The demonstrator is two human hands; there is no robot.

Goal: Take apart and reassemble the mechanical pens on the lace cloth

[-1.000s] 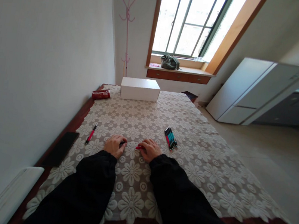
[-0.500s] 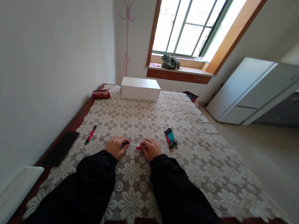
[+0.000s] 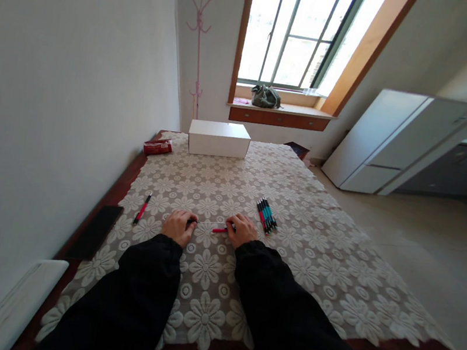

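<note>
My left hand (image 3: 179, 227) is closed, its thumb and fingers pinching a small black pen part (image 3: 192, 221). A thin whitish rod (image 3: 211, 222), which looks like a pen refill, spans the gap between my hands. My right hand (image 3: 241, 230) is closed in a pinch at the rod's right end. Just below the rod is a pink pen barrel (image 3: 219, 230), its right end close to my right fingertips; whether they touch it I cannot tell. Right of my hands lies a row of several pens (image 3: 266, 216) in black, turquoise and pink. A single pink and black pen (image 3: 142, 208) lies to the left.
A lace tablecloth (image 3: 205, 268) covers most of the table. A white box (image 3: 219, 139) stands at the far end beside a red packet (image 3: 158, 146). Along the left edge lie a dark flat slab (image 3: 95, 232) and a white object (image 3: 18, 303) by the wall.
My right hand has moved slightly right and my left hand slightly left. More of the thin rod and of the pink barrel shows between them.
</note>
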